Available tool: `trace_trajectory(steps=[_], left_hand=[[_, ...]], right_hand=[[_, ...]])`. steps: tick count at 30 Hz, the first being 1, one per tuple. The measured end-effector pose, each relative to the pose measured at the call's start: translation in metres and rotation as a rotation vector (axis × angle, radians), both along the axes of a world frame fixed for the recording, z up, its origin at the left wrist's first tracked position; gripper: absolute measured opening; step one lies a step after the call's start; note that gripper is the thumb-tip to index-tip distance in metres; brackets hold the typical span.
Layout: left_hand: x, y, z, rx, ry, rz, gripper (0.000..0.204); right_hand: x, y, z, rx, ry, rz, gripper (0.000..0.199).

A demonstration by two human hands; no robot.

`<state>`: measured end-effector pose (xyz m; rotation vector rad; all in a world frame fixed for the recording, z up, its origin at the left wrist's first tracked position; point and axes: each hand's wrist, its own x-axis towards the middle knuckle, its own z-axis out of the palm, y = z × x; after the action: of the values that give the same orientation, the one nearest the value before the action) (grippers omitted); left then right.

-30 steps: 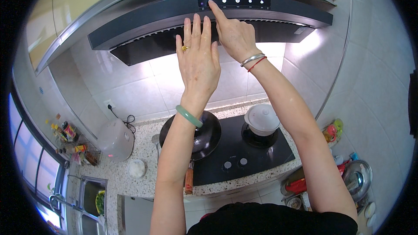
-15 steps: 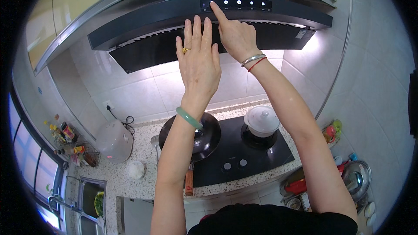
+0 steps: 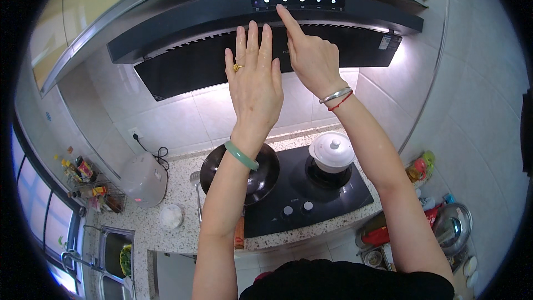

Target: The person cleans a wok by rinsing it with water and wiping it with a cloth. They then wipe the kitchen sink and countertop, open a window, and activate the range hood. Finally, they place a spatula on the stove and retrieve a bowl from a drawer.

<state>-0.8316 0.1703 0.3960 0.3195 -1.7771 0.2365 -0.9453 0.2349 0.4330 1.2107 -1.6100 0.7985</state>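
My right hand (image 3: 313,58) is raised to the dark range hood (image 3: 166,32). Its index finger is stretched out and its other fingers are curled, with nothing held. That fingertip lies at the lower edge of the hood's control panel (image 3: 337,4), just below a row of lit white icons. Beside it, my left hand (image 3: 255,86) is held up flat, fingers spread, over the hood's black glass plate (image 3: 205,66). It wears a gold ring, and a green bangle (image 3: 240,155) circles the wrist. Whether the left hand touches the plate, I cannot tell.
Below, a black wok (image 3: 265,175) and a white lidded pot (image 3: 333,153) stand on the black cooktop (image 3: 277,216). A spatula (image 3: 196,180), a small white round thing (image 3: 171,216) and a whitish appliance (image 3: 145,180) are at the left, near the sink (image 3: 115,244). Pale cabinets (image 3: 111,0) hang above.
My right index finger has come off the leftmost icon and moved slightly right and down, uncovering it. The black glass plate's bottom edge sits a little lower. My left hand stays nearly in place.
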Motion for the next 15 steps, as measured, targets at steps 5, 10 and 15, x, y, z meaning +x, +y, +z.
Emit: trace_trajectory(steps=[5, 10, 15], left_hand=[[0.000, 0.004, -0.001, -0.007, 0.001, -0.013, 0.049], [0.006, 0.006, 0.002, -0.006, 0.003, -0.006, 0.048], [0.005, 0.002, 0.004, -0.010, 0.001, 0.010, 0.047]], right_hand=[[-0.004, -0.005, 0.009, 0.036, 0.055, -0.023, 0.058], [-0.004, -0.013, 0.020, 0.057, 0.088, -0.067, 0.059], [-0.001, -0.017, 0.020, 0.063, 0.070, -0.073, 0.061]])
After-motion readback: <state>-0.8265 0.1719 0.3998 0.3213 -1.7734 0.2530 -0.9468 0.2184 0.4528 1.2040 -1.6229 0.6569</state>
